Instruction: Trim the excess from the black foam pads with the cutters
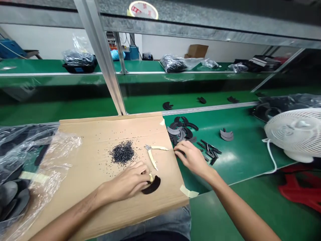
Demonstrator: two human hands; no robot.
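Observation:
Low over the cardboard sheet (92,187), my left hand (132,179) is closed, with a small pale yellow piece (151,178) at its fingertips. A dark curved part (153,185) lies right beside those fingers. My right hand (189,155) is at the cardboard's right edge, its fingers curled near a heap of curved parts (182,130); what they hold, if anything, is hidden. Between the hands lie cutters (151,154) with pale yellow handles, their jaws toward the back. Many tiny black pieces (122,153) form a pile beyond my left hand.
Black rod-like parts (212,152) and a grey curved part (226,135) lie on the green table (240,154). A white fan (296,130) stands at the right. Clear plastic bags (55,160) cover the left side. A metal post (102,57) rises behind the cardboard.

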